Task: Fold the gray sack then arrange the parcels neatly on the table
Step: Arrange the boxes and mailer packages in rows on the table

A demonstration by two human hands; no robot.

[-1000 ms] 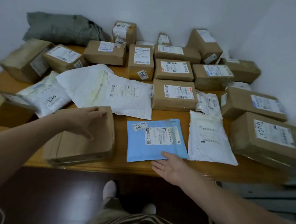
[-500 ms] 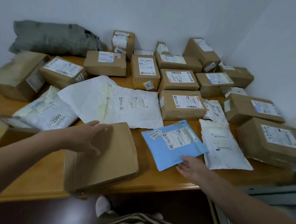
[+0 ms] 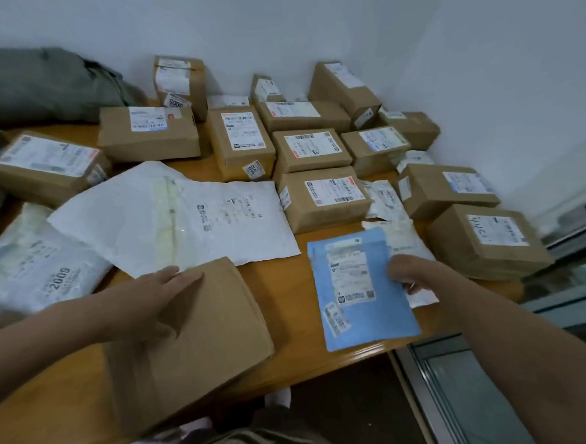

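Observation:
The folded gray sack [image 3: 29,87] lies at the table's far left corner against the wall. My left hand [image 3: 159,298] presses flat on a flat brown parcel [image 3: 196,344] near the front edge, fingers over its far edge. My right hand [image 3: 408,275] pinches the right edge of a blue envelope [image 3: 354,286], which lies lengthwise and overlaps a small white mailer [image 3: 413,245]. A large white mailer [image 3: 181,218] and a white bag marked 2009 [image 3: 37,268] lie left of centre. Several brown boxes [image 3: 321,199] stand in rows at the back and right.
The wooden table [image 3: 289,290] sits in a white-walled corner. Its front right corner ends just below the blue envelope. A metal and glass frame [image 3: 466,393] stands low at the right. My feet show under the front edge. A brown box [image 3: 485,241] sits near the right edge.
The blue envelope has turned from slanted to lengthwise and slid right onto the small white mailer. The flat brown parcel has turned and shifted right under my left hand.

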